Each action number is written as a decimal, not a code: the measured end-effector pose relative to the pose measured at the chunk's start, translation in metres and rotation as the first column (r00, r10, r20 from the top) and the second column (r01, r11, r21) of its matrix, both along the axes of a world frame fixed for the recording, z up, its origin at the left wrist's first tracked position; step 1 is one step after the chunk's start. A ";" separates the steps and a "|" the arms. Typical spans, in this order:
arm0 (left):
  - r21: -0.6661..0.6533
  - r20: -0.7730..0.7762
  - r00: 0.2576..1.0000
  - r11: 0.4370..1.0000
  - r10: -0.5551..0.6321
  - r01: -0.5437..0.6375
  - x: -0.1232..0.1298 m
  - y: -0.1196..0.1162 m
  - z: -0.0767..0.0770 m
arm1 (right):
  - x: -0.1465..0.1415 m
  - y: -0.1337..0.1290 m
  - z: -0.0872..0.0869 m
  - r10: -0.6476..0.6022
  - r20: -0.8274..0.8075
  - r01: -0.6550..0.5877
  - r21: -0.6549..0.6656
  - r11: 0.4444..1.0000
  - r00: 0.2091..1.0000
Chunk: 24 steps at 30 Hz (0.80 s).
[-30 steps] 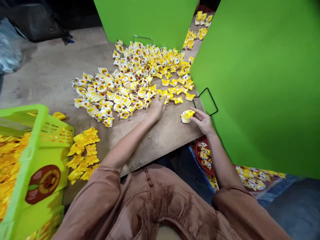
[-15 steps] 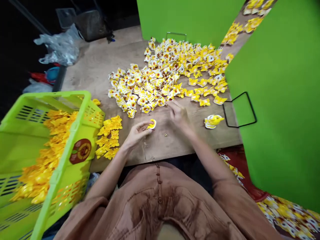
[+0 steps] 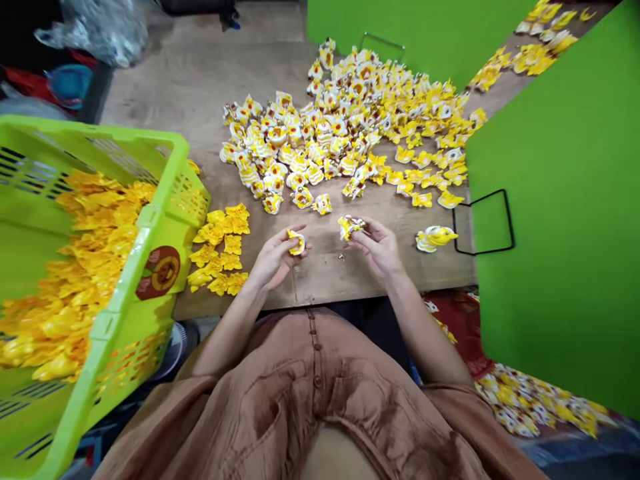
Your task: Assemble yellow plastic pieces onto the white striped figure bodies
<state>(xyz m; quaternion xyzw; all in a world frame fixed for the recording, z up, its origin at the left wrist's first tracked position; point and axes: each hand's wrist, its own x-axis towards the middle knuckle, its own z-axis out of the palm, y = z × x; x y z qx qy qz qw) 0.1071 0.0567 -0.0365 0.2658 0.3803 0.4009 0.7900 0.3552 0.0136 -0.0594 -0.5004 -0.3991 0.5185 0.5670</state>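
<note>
My left hand (image 3: pixel 274 259) pinches a curved yellow and white piece (image 3: pixel 297 243) above the near part of the wooden table. To its right, my right hand (image 3: pixel 381 248) holds a yellow and white figure (image 3: pixel 351 227) between thumb and fingers. A tiny metal part (image 3: pixel 341 256) lies on the table between the hands. Beyond them spreads a large pile of yellow and white pieces (image 3: pixel 320 133). One striped yellow and white piece (image 3: pixel 435 238) sits apart at the right. Yellow pieces (image 3: pixel 220 243) lie grouped to the left of my left hand.
A lime green crate (image 3: pixel 173 160) holding many yellow pieces stands at the left. Green boards (image 3: pixel 555 233) with wire handles rise at the right and back. Plastic bags (image 3: pixel 95 30) and a blue bowl (image 3: pixel 70 85) are at the far left.
My right hand has come back from the pile's front edge with a yellow and white figure in it. My left hand still holds the curved piece. The camera view has shifted.
</note>
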 end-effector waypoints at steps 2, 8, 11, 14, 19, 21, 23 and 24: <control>0.016 -0.045 0.999 1.000 0.007 -0.006 0.009 -0.001 -0.003 | -0.007 -0.017 0.003 0.025 -0.119 -0.034 -0.070 0.997 0.993; 0.124 -0.125 0.992 0.992 0.005 0.011 0.016 -0.006 -0.007 | -0.013 -0.038 0.009 -0.034 0.063 0.032 0.029 0.999 0.997; 0.119 -0.149 0.988 0.992 -0.026 0.044 0.019 -0.009 -0.006 | -0.019 -0.047 0.010 -0.014 0.125 0.005 0.067 0.998 0.992; 0.057 -0.148 0.988 0.996 -0.053 0.062 0.024 -0.012 -0.005 | -0.029 -0.059 0.018 -0.086 0.272 0.034 0.191 0.981 0.958; -0.007 -0.009 0.991 0.991 -0.133 0.133 0.022 -0.016 0.007 | -0.046 -0.075 0.036 -0.324 0.672 -0.095 0.507 0.856 0.666; -0.021 0.021 0.987 0.987 -0.157 0.157 0.019 -0.018 0.013 | -0.050 -0.077 0.036 -0.391 0.718 -0.194 0.584 0.788 0.576; -0.016 0.025 0.985 0.985 -0.170 0.170 0.017 -0.021 0.018 | -0.054 -0.077 0.032 -0.444 0.737 -0.245 0.619 0.746 0.510; -0.005 0.023 0.986 0.986 -0.168 0.168 0.016 -0.023 0.019 | -0.056 -0.077 0.030 -0.465 0.741 -0.250 0.626 0.738 0.485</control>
